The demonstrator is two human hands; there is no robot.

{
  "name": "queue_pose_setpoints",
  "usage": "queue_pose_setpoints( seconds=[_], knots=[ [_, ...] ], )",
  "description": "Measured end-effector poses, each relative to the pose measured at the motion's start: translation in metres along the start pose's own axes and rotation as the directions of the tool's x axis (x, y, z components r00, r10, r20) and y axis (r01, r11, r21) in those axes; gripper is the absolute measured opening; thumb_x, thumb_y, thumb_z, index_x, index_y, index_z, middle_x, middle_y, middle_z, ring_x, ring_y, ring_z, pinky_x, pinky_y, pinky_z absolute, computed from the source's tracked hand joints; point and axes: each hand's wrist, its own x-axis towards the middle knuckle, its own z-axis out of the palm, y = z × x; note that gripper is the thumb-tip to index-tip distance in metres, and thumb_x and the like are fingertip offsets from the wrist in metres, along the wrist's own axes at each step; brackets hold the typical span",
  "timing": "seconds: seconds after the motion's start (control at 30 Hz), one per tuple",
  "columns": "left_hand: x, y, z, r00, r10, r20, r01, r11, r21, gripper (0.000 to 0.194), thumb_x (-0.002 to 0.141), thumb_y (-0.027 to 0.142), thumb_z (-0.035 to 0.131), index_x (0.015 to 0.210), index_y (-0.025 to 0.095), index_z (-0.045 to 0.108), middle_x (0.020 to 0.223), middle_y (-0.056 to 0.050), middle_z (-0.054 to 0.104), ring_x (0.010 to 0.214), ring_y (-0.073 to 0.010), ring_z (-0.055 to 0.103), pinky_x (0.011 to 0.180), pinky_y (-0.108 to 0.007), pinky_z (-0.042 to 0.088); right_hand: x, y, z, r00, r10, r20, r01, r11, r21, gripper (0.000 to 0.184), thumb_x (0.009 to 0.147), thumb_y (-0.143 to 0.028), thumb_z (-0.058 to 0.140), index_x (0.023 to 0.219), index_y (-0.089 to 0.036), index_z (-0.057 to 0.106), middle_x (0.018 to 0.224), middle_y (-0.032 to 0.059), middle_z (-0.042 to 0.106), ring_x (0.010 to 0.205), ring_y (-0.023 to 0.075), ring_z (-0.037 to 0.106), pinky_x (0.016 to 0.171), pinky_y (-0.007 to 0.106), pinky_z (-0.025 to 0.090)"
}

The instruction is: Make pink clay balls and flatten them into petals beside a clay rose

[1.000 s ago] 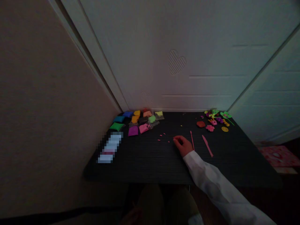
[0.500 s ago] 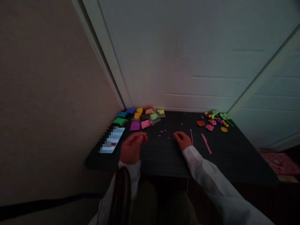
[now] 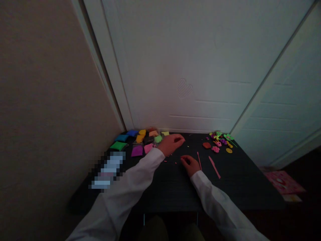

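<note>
My left hand (image 3: 171, 144) reaches over the dark table with thumb and fingertips together in a pinch; anything between them is too small to make out. My right hand (image 3: 190, 165) rests on the table below it, fingers curled to the thumb, its contents hidden. Tiny pink clay bits (image 3: 165, 161) lie left of my right hand, some partly covered by my left arm. A small yellow crumb (image 3: 188, 146) is just right of my left fingertips. Beside my right hand lie a thin pink modelling tool (image 3: 199, 160) and a pink plastic knife (image 3: 214, 167).
Bags of coloured clay, including a purple one (image 3: 137, 150) and a green one (image 3: 118, 146), lie at the back left. A blurred phone (image 3: 109, 170) is in front of them. Small clay figures (image 3: 222, 139) and a reddish-brown lump (image 3: 207, 145) lie at the back right, before a white panel (image 3: 150, 67).
My left hand has come up from below the table edge, swung forward and right across the table. My right hand has stayed in about the same place, while the view has shifted.
</note>
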Motion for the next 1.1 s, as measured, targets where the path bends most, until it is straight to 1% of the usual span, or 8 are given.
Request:
queue_pose_setpoints(
  seconds=[0.07,0.17,0.33,0.5,0.67,0.83,1.0,1.1],
  knots=[
    [-0.016,-0.018,0.006,0.995,-0.024,0.095,0.016,0.996,0.090,0.021,0.080,0.030,0.045,0.086,0.011,0.053,0.083,-0.003,0.056,0.074,-0.0122,0.054,0.067,-0.031,0.045,-0.001,-0.001,0.000,1.000,0.009,0.005,-0.008,1.000,-0.003,0.024,0.082,-0.029,0.044,0.099,-0.014,0.050,0.097,0.0049,0.054,0.081,0.0143,0.054,0.070,0.034,0.045],
    [-0.045,-0.043,0.015,0.989,-0.047,0.143,0.020,0.983,0.181,0.021,0.080,0.029,0.044,0.087,0.011,0.053,0.083,-0.003,0.056,0.073,-0.0119,0.054,0.067,-0.031,0.046,-0.003,-0.004,-0.001,1.000,0.016,0.016,-0.016,1.000,-0.022,0.023,0.081,-0.029,0.044,0.098,-0.014,0.051,0.097,0.0048,0.054,0.082,0.0144,0.054,0.070,0.034,0.045],
    [-0.075,-0.064,0.026,0.999,-0.046,0.022,0.039,0.968,0.250,0.021,0.081,0.028,0.043,0.091,0.012,0.052,0.087,-0.004,0.055,0.077,-0.0132,0.053,0.069,-0.033,0.045,-0.005,-0.012,-0.004,0.998,0.023,0.056,-0.020,0.998,-0.059,0.023,0.081,-0.030,0.044,0.096,-0.014,0.051,0.094,0.0043,0.055,0.079,0.0137,0.054,0.069,0.033,0.045],
    [-0.084,-0.065,0.028,0.994,-0.023,-0.110,0.054,0.955,0.292,0.019,0.081,0.019,0.038,0.090,0.015,0.054,0.087,-0.004,0.055,0.088,-0.0146,0.049,0.081,-0.034,0.040,-0.008,-0.024,-0.008,0.994,0.022,0.104,-0.013,0.996,-0.092,0.022,0.082,-0.031,0.043,0.092,-0.014,0.053,0.089,0.0032,0.056,0.076,0.0128,0.054,0.068,0.032,0.045],
    [-0.084,-0.060,0.028,0.999,0.000,-0.049,0.017,0.940,0.341,0.019,0.077,0.017,0.040,0.089,0.019,0.055,0.084,-0.003,0.056,0.083,-0.0146,0.049,0.081,-0.032,0.041,-0.011,-0.037,-0.013,0.989,-0.003,0.148,0.021,0.992,-0.125,0.020,0.079,-0.032,0.047,0.084,-0.015,0.057,0.075,0.0005,0.058,0.072,0.0135,0.053,0.071,0.034,0.040],
    [-0.088,-0.060,0.029,1.000,0.013,-0.005,-0.010,0.927,0.374,0.020,0.078,0.015,0.039,0.092,0.021,0.052,0.089,-0.003,0.054,0.087,-0.0144,0.047,0.083,-0.030,0.039,-0.012,-0.036,-0.020,0.973,-0.067,0.220,0.095,0.989,-0.117,0.012,0.075,-0.028,0.050,0.080,-0.023,0.059,0.069,-0.0026,0.059,0.067,0.0132,0.052,0.066,0.029,0.038],
    [-0.097,-0.059,0.034,0.998,-0.026,-0.058,0.046,0.925,0.378,0.026,0.076,0.015,0.044,0.098,0.027,0.046,0.095,0.002,0.051,0.092,-0.0119,0.046,0.084,-0.026,0.037,-0.016,-0.032,-0.023,0.936,-0.136,0.325,0.194,0.969,-0.151,0.010,0.076,-0.024,0.050,0.083,-0.027,0.057,0.074,-0.0051,0.057,0.073,0.0123,0.050,0.067,0.028,0.035],
    [-0.098,-0.057,0.035,0.996,-0.090,-0.021,0.092,0.929,0.360,0.027,0.075,0.014,0.045,0.098,0.028,0.046,0.094,0.003,0.051,0.090,-0.0112,0.047,0.080,-0.024,0.039,-0.015,-0.033,-0.024,0.925,-0.180,0.334,0.247,0.954,-0.168,0.010,0.074,-0.019,0.051,0.081,-0.026,0.055,0.073,-0.0054,0.057,0.073,0.0123,0.050,0.067,0.029,0.034]
  ],
)
